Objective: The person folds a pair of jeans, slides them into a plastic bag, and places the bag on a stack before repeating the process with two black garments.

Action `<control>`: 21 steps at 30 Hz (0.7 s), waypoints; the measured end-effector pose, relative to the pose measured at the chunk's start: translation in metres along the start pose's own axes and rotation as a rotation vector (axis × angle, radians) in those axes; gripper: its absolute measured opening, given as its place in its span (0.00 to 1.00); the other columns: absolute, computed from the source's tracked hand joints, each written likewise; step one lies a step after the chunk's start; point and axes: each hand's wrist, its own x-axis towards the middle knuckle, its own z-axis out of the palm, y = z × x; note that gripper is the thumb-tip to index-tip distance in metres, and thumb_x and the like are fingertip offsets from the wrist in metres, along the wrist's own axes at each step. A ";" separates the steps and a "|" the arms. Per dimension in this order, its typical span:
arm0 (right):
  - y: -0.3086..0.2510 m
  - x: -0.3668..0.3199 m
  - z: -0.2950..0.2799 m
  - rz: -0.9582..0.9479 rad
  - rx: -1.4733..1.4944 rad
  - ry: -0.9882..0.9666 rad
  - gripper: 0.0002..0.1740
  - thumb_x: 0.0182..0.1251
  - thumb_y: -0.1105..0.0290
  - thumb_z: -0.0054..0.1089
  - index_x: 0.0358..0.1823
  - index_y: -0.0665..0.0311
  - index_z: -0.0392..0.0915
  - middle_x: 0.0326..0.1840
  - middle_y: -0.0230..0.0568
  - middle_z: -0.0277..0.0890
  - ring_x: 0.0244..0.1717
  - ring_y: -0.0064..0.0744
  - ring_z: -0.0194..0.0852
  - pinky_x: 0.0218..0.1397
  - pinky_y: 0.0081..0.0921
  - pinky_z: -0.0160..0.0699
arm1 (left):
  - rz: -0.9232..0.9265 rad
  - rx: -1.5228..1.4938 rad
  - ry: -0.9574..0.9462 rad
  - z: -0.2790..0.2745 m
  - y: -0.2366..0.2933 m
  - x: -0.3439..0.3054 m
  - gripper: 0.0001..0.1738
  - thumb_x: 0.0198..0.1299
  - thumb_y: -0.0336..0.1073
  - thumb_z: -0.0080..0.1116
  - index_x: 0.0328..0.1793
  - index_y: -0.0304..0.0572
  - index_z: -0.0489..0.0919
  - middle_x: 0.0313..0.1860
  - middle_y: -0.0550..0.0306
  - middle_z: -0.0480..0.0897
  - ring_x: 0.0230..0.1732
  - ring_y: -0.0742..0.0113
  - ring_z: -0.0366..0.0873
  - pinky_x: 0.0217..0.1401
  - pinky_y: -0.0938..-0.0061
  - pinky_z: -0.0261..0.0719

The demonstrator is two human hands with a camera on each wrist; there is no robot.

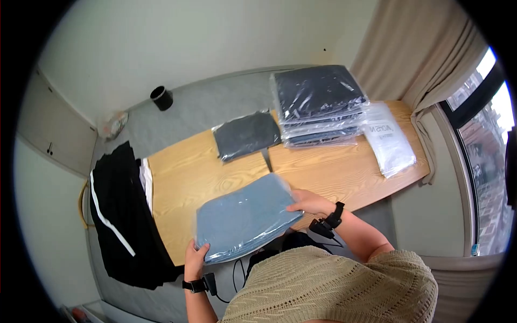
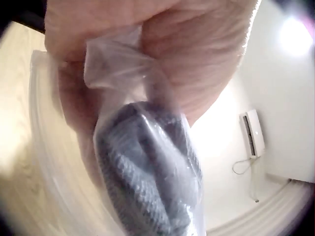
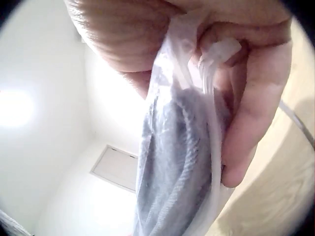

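A folded light-blue garment in a clear plastic bag [image 1: 245, 215] is held by both hands over the front of the table. My left hand [image 1: 196, 258] grips its lower left corner, thumb on top. At the right end my right hand [image 1: 311, 202] grips the edge, thumb above and fingers below. In the left wrist view, crumpled plastic [image 2: 118, 64] lies against the palm, with ribbed blue fabric [image 2: 147, 167] inside. The right wrist view shows fingers [image 3: 256, 108] curled round the bag's edge [image 3: 214, 123].
Behind lies a dark grey bagged garment [image 1: 247, 135]. A stack of bagged dark garments [image 1: 320, 97] stands at the back right, beside white printed plastic bags [image 1: 389, 141]. Black clothing with a white stripe [image 1: 121, 215] drapes over the left end of the wooden table [image 1: 183, 172].
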 end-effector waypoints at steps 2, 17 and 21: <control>-0.029 -0.026 -0.035 -0.077 -0.111 0.094 0.26 0.59 0.72 0.59 0.59 0.71 0.68 0.55 0.40 0.71 0.55 0.29 0.66 0.60 0.25 0.63 | 0.083 0.016 -0.043 0.035 0.028 0.018 0.19 0.57 0.29 0.57 0.54 0.30 0.71 0.43 0.57 0.78 0.44 0.70 0.74 0.50 0.75 0.72; -0.176 -0.065 -0.332 -0.674 -0.137 0.768 0.20 0.58 0.77 0.61 0.53 0.74 0.72 0.46 0.38 0.77 0.47 0.23 0.71 0.54 0.22 0.69 | 0.817 0.089 -0.158 0.341 0.250 0.246 0.21 0.59 0.27 0.57 0.58 0.31 0.68 0.47 0.55 0.77 0.46 0.70 0.74 0.50 0.73 0.73; -0.131 -0.020 -0.397 -0.512 -0.172 0.820 0.19 0.58 0.77 0.59 0.52 0.75 0.73 0.43 0.37 0.78 0.43 0.23 0.73 0.49 0.21 0.70 | 0.652 0.250 -0.097 0.371 0.212 0.306 0.22 0.56 0.29 0.60 0.55 0.30 0.69 0.43 0.53 0.79 0.44 0.68 0.76 0.47 0.72 0.74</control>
